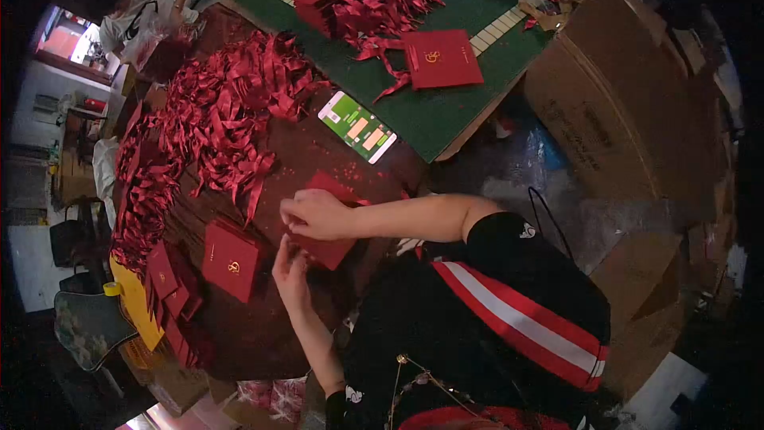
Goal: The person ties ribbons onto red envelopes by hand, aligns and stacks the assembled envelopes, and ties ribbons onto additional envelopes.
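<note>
A flat red card or bag (328, 253) lies on the dark red table beneath both hands. My right hand (318, 215) is over its upper part, fingers curled in and pressed together at the left edge. Just below, my left hand (291, 272) points up with its fingertips drawn together near those of my right hand. What lies between the fingers is too small to make out. To the left lies a stack of red cards with gold print (231, 261).
Red ribbons (231, 103) are heaped along the far side. A lit phone (357, 127) lies by the green mat (446, 123), which bears a red bag (442, 59) and more ribbons. Smaller red cards (165, 275) lie left. Another person (143, 12) sits at far upper left. Cardboard (613, 111) stands right.
</note>
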Demonstrator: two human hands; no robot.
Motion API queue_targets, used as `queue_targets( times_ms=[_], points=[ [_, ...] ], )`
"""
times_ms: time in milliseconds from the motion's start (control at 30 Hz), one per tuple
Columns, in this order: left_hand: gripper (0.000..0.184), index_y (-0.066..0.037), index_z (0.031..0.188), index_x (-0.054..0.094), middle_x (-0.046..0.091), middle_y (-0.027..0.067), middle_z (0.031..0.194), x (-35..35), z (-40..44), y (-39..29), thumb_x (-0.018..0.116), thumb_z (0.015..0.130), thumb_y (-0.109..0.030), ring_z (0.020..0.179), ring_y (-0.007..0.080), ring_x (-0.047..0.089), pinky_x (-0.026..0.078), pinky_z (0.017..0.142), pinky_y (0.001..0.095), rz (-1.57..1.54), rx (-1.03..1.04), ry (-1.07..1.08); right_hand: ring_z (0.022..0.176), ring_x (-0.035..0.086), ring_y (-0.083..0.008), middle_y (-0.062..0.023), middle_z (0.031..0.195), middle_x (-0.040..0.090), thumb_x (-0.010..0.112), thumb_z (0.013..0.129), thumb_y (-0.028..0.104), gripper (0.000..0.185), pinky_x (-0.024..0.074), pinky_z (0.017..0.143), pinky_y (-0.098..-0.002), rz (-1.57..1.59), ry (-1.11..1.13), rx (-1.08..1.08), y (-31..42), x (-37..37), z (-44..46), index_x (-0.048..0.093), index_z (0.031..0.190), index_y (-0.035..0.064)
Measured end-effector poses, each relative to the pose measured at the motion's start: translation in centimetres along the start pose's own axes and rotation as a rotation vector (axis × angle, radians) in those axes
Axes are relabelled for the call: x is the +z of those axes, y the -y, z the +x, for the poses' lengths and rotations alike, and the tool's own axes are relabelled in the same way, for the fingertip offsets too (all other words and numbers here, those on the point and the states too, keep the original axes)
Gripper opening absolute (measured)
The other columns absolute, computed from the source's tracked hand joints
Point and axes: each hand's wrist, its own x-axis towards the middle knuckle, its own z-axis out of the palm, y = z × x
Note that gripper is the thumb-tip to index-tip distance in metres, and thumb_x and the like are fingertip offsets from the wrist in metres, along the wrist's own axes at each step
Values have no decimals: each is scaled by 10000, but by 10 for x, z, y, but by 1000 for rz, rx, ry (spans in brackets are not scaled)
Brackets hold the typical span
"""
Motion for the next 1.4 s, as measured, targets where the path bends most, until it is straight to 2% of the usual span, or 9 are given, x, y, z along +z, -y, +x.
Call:
queue_targets(
  times_ms=[133,233,367,500,733,833,1000,1133,1400],
  points=[
    [248,36,1195,669,614,33,1039,-8,27,31,648,965,-53,723,85,514,445,658,245,369,263,-186,861,622,-311,-89,851,628,712,837,214,186,497,743,-448,69,-35,76,-5,2,-6,580,912,106],
    [131,12,972,687,580,102,1024,15,31,17,674,841,20,905,214,588,490,799,318,697,460,-270,868,633,-305,-91,868,642,736,806,181,246,506,754,-443,30,31,0,-21,2,-6,559,949,85],
    [121,-34,978,639,576,179,1063,33,34,7,588,870,-52,985,390,593,502,807,478,1223,645,-317,1047,606,-348,-130,1042,645,755,776,99,362,498,874,-468,-107,219,-32,-14,-22,-10,576,1090,85],
    [126,-59,984,629,547,149,1056,37,24,-7,580,873,-26,991,384,591,513,800,474,1408,466,-341,1083,615,-347,-143,1113,625,754,785,75,395,518,919,-416,-106,247,-5,-5,-32,-8,600,1148,67],
    [24,-61,908,613,560,131,962,-21,-45,-30,620,894,-79,915,374,599,502,739,486,1311,432,-651,1113,592,-361,-133,1118,633,787,764,107,429,502,916,-449,-198,156,-65,-20,-29,1,571,1135,88],
    [299,-61,1160,633,580,183,1053,-3,-48,-40,676,864,-74,995,386,589,496,845,471,1236,471,-773,1044,610,-349,-132,1081,635,798,759,96,438,514,874,-436,-178,167,-21,-22,-21,10,579,1138,87],
    [439,-56,1234,605,583,172,1118,55,-34,-13,765,866,-233,1052,376,578,490,869,462,1071,490,-408,1044,625,-333,-126,1081,657,789,800,161,404,513,897,-424,-232,199,49,-15,-22,26,601,1147,73],
    [476,-63,1246,609,579,170,1124,52,-11,6,773,849,-267,1059,379,576,487,891,467,1155,370,-417,1100,624,-322,-100,1170,669,743,768,59,391,510,935,-428,-229,122,-345,-21,-66,28,659,1145,116],
    [535,-49,1255,560,567,183,1137,50,-9,11,785,820,-265,1047,410,576,487,879,474,1052,370,-430,917,626,-295,-51,1376,586,676,746,76,481,524,807,-413,-386,745,-595,-11,-101,-18,632,1220,137]
  ],
)
